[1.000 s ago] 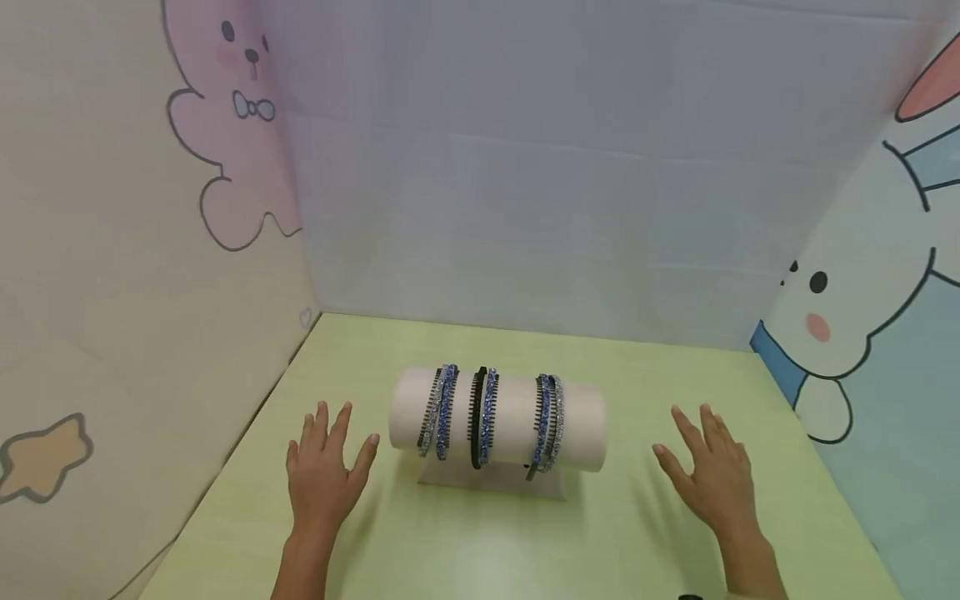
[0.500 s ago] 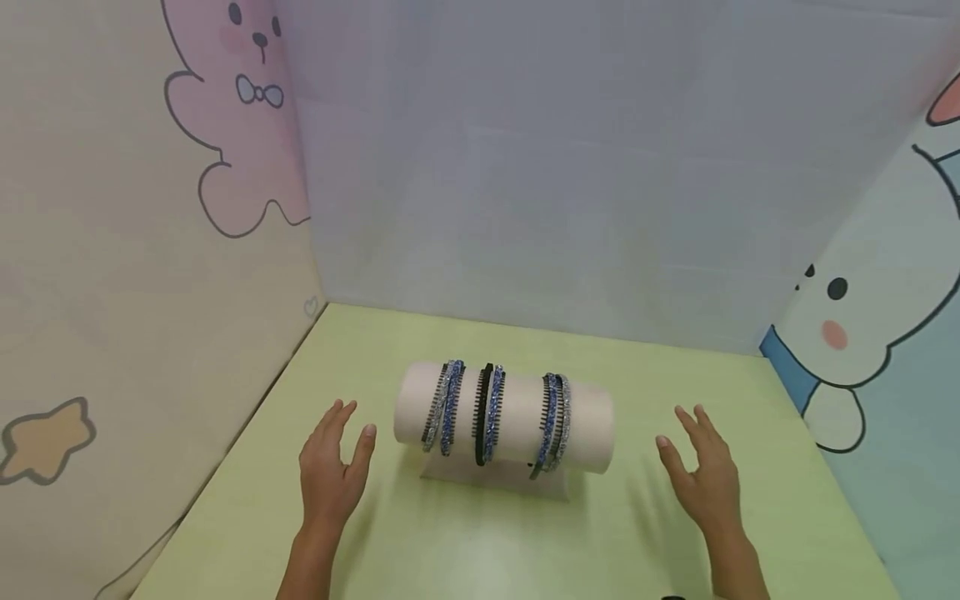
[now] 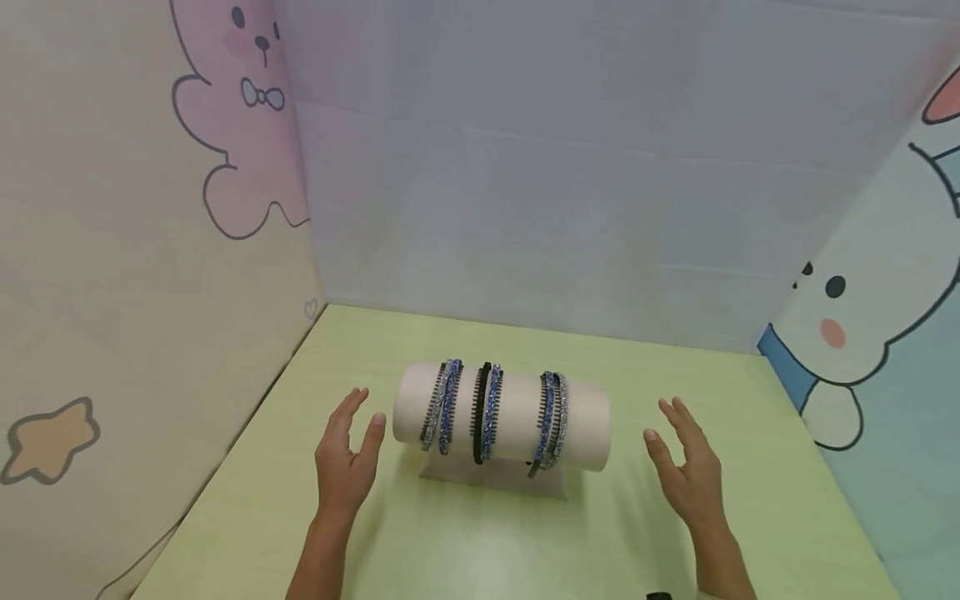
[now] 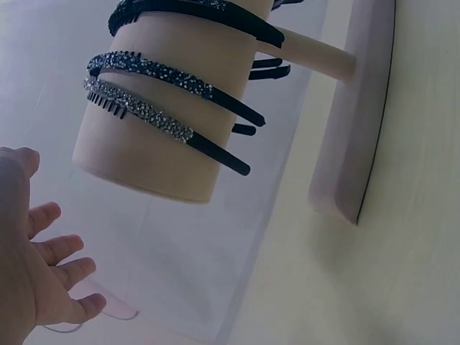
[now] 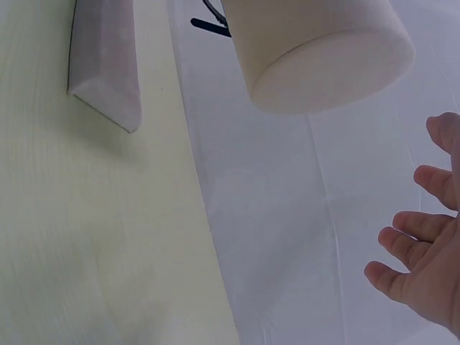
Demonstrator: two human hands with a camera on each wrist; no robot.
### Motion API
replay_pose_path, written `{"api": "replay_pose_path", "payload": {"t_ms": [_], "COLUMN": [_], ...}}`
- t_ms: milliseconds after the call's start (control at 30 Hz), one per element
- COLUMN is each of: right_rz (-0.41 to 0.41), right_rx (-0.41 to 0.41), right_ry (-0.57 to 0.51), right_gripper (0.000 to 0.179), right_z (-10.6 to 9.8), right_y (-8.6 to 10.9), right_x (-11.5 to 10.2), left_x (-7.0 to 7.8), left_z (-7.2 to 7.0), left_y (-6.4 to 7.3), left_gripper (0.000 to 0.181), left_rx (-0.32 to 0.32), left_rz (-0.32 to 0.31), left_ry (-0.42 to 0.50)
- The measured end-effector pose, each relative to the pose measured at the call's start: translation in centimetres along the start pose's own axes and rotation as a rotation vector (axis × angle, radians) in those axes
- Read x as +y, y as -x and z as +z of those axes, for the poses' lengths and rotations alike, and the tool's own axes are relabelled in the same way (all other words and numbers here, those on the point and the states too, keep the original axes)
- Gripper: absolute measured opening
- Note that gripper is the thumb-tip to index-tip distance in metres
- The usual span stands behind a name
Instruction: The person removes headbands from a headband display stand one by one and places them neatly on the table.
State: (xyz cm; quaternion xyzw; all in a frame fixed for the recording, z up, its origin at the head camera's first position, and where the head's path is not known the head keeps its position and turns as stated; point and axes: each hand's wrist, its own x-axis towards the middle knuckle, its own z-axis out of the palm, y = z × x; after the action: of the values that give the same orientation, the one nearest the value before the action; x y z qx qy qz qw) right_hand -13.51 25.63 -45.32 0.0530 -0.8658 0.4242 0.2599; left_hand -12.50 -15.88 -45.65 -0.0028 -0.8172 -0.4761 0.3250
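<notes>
A pale padded cylinder stand (image 3: 517, 417) lies sideways on its base (image 3: 491, 479) at the middle of the table. Several toothed headbands circle it: a silver glitter headband (image 3: 432, 417) and a blue one (image 3: 448, 408) at the left, a black headband (image 3: 479, 417) beside a blue one (image 3: 492, 412) in the middle, a blue one (image 3: 547, 417) and a silver one (image 3: 561, 421) at the right. My left hand (image 3: 347, 467) hovers left of the cylinder, fingers extended, touching nothing. On the other side my right hand (image 3: 690, 475) is held likewise, apart from the stand.
The light green table (image 3: 480, 550) meets a pale back wall cloth (image 3: 487, 208). Cartoon-printed walls flank it, with a pink bear (image 3: 247, 158) at the left and a white rabbit (image 3: 847, 325) at the right. A small dark object (image 3: 659, 596) shows at the bottom edge.
Both hands have moved inward toward the cylinder and turned so the palms face each other more. The head view has shifted slightly. The headbands stay in place.
</notes>
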Motion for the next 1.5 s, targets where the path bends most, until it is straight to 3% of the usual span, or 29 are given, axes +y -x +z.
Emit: {"api": "replay_pose_path", "payload": {"t_ms": [300,500,767,933,1067,1267,1367,1500], "right_rz": [0.030,-0.033,-0.106,-0.135,-0.152,-0.176,-0.195,-0.212], "right_rx": [0.007,0.014,0.002,-0.006,-0.018,-0.010,-0.005,-0.005], "right_ry": [-0.129,-0.225,-0.220,-0.232,-0.233,-0.227,-0.224,-0.217], "right_gripper": [0.046,0.043,0.041,0.041,0.041,0.041,0.041,0.041], "right_z": [0.7,0.9,1.1,1.5,2.0,2.2,2.1,2.2], "right_y": [-0.4,-0.8,-1.4,-2.0,-2.5,-2.7,-2.7,-2.6], "right_x": [-2.1,-5.1,-7.3,-7.6,-8.0,-8.4,-8.4,-8.3], "left_x": [1.1,1.2,0.6,2.6,3.3,2.9,2.7,2.1], "left_z": [1.1,2.0,3.7,3.6,3.4,3.7,3.8,4.0], "left_y": [-0.9,-1.5,-3.1,-4.3,-5.2,-5.8,-5.7,-5.5], "left_gripper": [0.041,0.041,0.040,0.037,0.035,0.029,0.026,0.024], "left_rx": [-0.001,-0.036,-0.080,-0.121,-0.180,-0.345,-0.366,-0.349], "left_rz": [0.048,0.041,0.050,0.060,0.029,-0.078,-0.124,-0.130], "left_ry": [0.077,0.123,0.224,0.281,0.308,0.444,0.487,0.516]}}
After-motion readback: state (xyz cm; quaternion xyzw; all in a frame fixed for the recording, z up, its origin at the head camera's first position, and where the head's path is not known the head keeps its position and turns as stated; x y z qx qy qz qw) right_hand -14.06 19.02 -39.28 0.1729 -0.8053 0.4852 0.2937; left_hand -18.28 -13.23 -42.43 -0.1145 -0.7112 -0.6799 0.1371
